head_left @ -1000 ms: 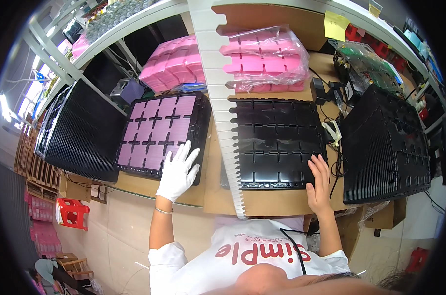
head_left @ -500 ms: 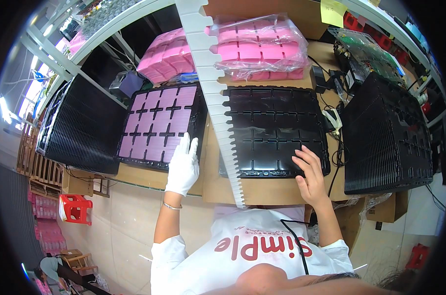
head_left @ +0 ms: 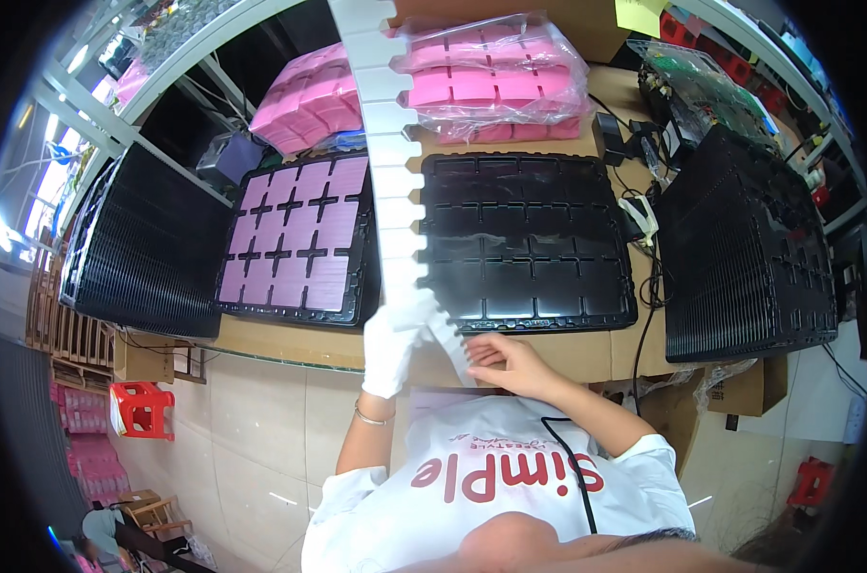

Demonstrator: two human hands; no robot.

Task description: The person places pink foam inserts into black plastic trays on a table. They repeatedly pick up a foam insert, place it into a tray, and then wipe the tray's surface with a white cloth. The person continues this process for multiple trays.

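A long white notched strip (head_left: 401,212) runs from the top of the view down to the table's near edge, toothed along its right side. It bends near its lower end. My left hand (head_left: 395,342), in a white glove, is closed on the strip's lower part; glove and strip blend, so the fingertips are hard to make out. My bare right hand (head_left: 510,365) has its fingers curled at the near end of the strip. Left of the strip lies a black tray with pink-purple pieces (head_left: 298,231). On its right is a black compartment tray (head_left: 524,288), covered in shiny dark film.
Tall stacks of black trays stand at the left (head_left: 151,244) and right (head_left: 739,253). Behind are pink bundles (head_left: 309,100), some wrapped in clear plastic (head_left: 491,84). Cables (head_left: 649,286) lie by the right stack. A red stool (head_left: 145,409) stands on the floor at left.
My right hand has left the right black tray and come down to the strip's near end. My left hand has moved right from the pink-filled tray onto the strip, which now bends.
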